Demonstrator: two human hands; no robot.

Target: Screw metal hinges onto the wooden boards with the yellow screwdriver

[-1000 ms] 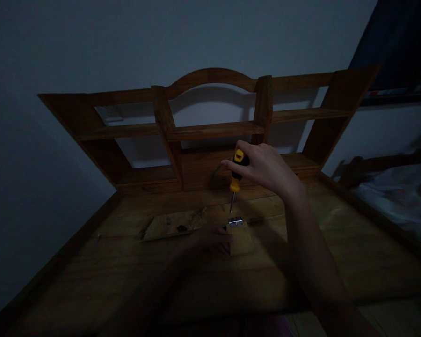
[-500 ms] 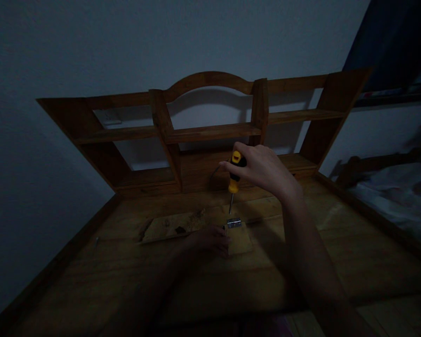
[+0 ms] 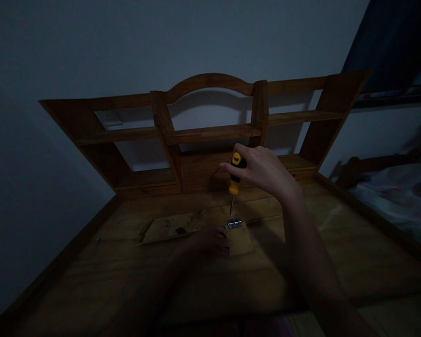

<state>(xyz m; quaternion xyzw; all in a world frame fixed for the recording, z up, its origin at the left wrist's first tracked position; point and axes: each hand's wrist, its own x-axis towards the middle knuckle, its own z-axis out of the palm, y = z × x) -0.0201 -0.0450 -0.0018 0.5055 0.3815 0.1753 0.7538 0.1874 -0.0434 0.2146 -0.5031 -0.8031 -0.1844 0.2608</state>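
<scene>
My right hand [image 3: 264,171] grips the yellow and black handle of a screwdriver [image 3: 234,188], its metal shaft pointing down. The shaft's tip is just above a small silver hinge [image 3: 235,223], and I cannot tell whether the two touch. That hinge lies along the far edge of a small, pale wooden block [image 3: 241,241] on the desk. From the left side, my left hand [image 3: 212,240] has its fingers closed against the block's edge; it is in deep shadow.
A splintered wooden board [image 3: 173,228] lies left of the block. Farther left is a small metal piece, perhaps a screw [image 3: 97,242]. Behind rises a wooden shelf unit [image 3: 214,133] against the wall. A raised rim [image 3: 368,217] borders the wooden desktop [image 3: 133,276] on the right.
The view has shifted very slightly. Both hands, the screwdriver and the block keep almost the same positions.
</scene>
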